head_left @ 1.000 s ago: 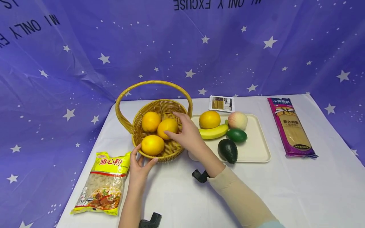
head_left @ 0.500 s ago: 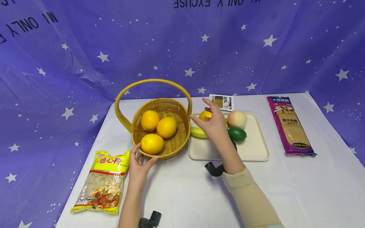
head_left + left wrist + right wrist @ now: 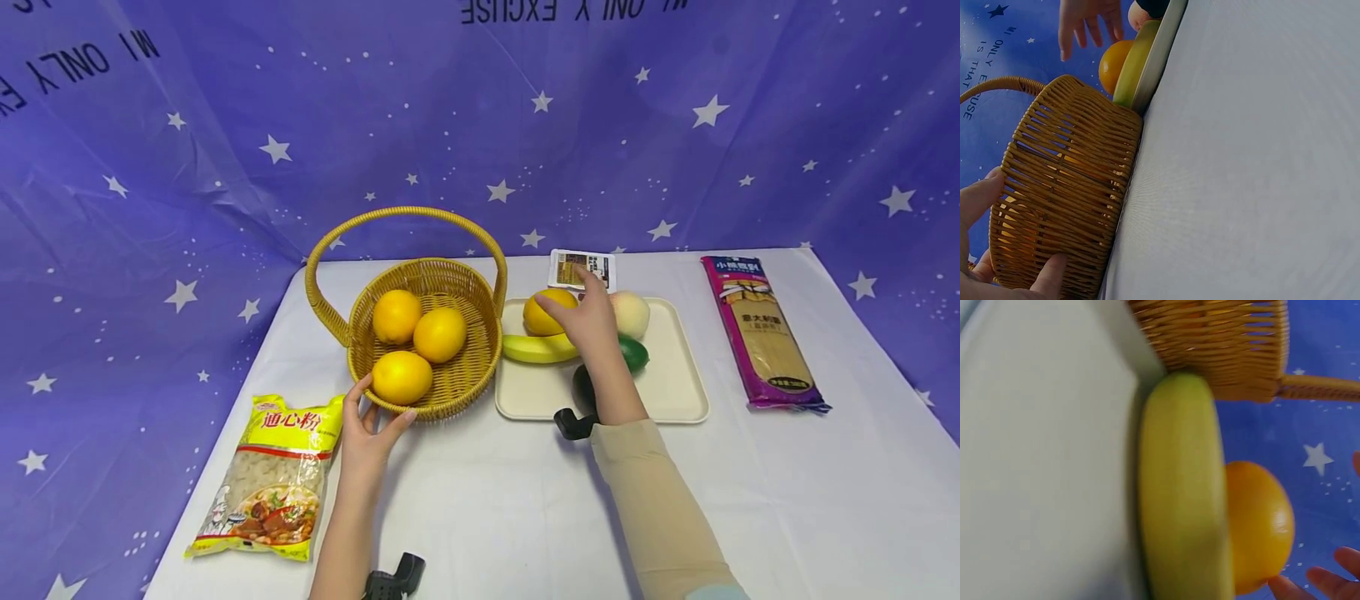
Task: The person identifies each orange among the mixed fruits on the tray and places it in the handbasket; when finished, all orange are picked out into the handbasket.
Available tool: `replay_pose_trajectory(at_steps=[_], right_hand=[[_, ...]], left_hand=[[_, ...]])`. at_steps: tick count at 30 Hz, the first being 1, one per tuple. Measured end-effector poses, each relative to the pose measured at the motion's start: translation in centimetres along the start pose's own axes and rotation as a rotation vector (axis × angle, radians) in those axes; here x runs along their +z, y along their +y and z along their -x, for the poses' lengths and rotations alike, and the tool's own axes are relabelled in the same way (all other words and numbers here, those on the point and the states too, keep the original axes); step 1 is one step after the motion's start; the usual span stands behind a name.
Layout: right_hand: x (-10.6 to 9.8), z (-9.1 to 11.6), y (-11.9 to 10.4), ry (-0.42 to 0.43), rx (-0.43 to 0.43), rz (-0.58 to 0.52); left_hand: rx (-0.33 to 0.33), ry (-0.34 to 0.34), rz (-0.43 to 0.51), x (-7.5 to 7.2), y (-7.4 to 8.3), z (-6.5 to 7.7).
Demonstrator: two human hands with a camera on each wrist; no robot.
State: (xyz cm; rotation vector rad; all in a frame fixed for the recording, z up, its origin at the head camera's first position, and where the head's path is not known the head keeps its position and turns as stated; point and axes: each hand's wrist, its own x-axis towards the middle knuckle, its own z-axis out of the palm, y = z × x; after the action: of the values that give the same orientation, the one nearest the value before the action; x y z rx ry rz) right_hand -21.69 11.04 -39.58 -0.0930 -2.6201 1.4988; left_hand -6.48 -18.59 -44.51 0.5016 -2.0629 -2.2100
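Observation:
My left hand [image 3: 365, 442] holds the near rim of the wicker basket [image 3: 468, 387]; in the left wrist view one fingertip [image 3: 994, 173] is at its rim and another digit lies against the woven side. Three oranges [image 3: 440, 335] sit inside the basket. Over the cream tray [image 3: 675, 400], my right hand [image 3: 596, 325] spreads its thumb and fingers around the far side of an orange [image 3: 542, 315], fingertips right at it in the right wrist view. In front of that orange lies a banana [image 3: 536, 350]. Behind the right hand, a peach [image 3: 632, 315], a green fruit [image 3: 636, 354] and a dark avocado [image 3: 583, 390] are partly hidden.
A yellow bag of pasta [image 3: 277, 479] lies left of the basket. Right of the tray is a purple spaghetti pack [image 3: 768, 333]. Behind the tray lies a small white packet [image 3: 562, 268]. A starry blue cloth [image 3: 450, 125] hangs behind the white table [image 3: 480, 517].
My right hand has withdrawn from the basket, where it was beside an orange, and moved right to the orange on the tray. The left hand has stayed on the rim.

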Motion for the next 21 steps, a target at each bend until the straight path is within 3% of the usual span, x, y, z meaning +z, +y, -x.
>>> replay_pose_trajectory(at_steps=[5, 12, 21], right_hand=[[0.5, -0.6, 0.7, -0.02, 0.022, 0.124], [1.0, -1.4, 1.5, -0.079, 0.059, 0.211], [2.1, -1.6, 1.7, -0.113, 0.031, 0.282]], left_hand=[[0.001, -0.005, 0.001, 0.0, 0.0, 0.0], [0.007, 0.005, -0.003, 0.1, 0.0, -0.1], [0.014, 0.007, 0.0, 0.2, 0.1, 0.1]])
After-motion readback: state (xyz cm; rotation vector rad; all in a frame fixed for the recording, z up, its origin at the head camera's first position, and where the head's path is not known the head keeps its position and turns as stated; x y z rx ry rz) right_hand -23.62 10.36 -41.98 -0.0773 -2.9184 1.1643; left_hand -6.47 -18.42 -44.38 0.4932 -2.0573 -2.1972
